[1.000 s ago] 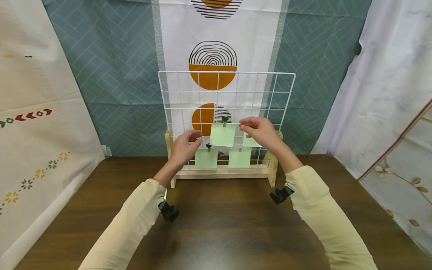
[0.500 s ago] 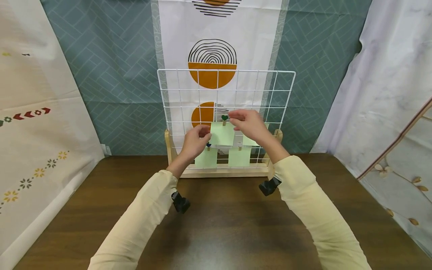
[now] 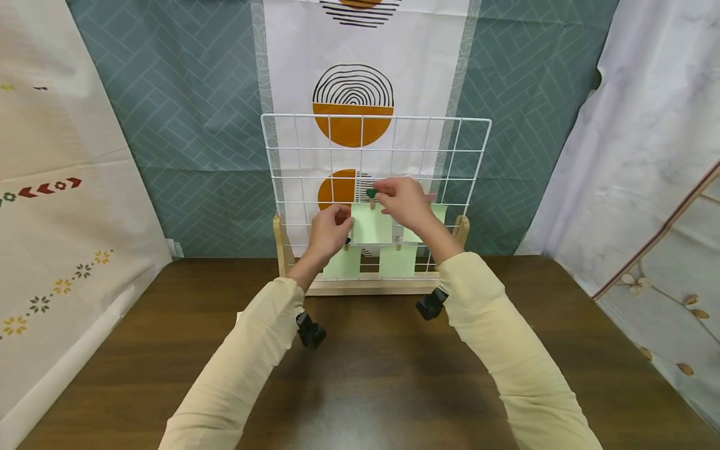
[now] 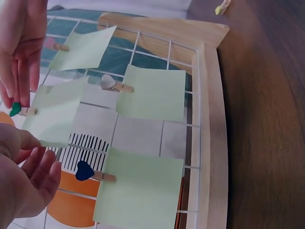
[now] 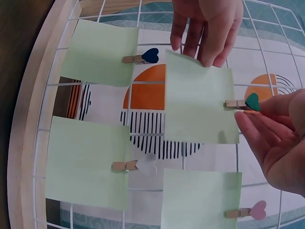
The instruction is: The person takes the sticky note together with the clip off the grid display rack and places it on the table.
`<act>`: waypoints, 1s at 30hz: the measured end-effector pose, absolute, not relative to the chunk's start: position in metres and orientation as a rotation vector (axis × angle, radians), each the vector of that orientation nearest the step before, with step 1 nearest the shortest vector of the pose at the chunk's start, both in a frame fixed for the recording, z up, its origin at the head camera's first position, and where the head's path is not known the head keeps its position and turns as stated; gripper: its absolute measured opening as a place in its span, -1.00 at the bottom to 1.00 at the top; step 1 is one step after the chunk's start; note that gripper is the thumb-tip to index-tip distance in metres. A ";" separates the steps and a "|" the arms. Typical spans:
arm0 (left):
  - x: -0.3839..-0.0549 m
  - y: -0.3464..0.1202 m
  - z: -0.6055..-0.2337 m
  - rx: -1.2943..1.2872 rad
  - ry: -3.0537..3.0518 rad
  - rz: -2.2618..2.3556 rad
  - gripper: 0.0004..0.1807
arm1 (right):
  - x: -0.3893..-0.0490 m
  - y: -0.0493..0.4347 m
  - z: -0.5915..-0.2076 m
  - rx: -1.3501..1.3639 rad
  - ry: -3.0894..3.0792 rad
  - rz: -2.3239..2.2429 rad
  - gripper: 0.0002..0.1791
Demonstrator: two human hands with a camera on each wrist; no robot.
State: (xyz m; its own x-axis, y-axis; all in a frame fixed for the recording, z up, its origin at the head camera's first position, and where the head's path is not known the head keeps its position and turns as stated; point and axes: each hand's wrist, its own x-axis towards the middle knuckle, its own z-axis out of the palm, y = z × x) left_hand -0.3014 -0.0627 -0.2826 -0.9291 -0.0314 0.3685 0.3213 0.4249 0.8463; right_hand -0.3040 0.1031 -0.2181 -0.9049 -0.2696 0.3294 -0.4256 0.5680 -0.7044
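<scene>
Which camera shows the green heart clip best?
The right wrist view: the green heart clip looks big there, with its heart and wooden peg clear. The left wrist view shows it smaller, near the left edge by the right hand; the head view shows it tiny, beside that hand.

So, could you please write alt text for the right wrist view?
Right hand at a green heart clip on a pale green note; left hand at the note's edge. Three more clipped notes hang on the white wire grid.

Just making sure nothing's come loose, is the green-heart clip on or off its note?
On. In the right wrist view, the green-heart clip lies across the edge of its pale green note.
</scene>
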 end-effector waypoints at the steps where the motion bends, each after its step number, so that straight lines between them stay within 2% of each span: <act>1: -0.302 -0.063 -0.283 -0.246 -2.355 -1.503 -0.76 | -0.305 0.102 -0.218 0.582 -2.615 1.241 -0.63; 13: -0.303 -0.060 -0.282 -0.224 -2.353 -1.482 -0.79 | -0.316 0.090 -0.221 0.514 -2.652 1.175 -0.64; 30: -0.303 -0.060 -0.283 -0.233 -2.338 -1.481 -0.81 | -0.316 0.092 -0.218 0.497 -2.672 1.014 -0.79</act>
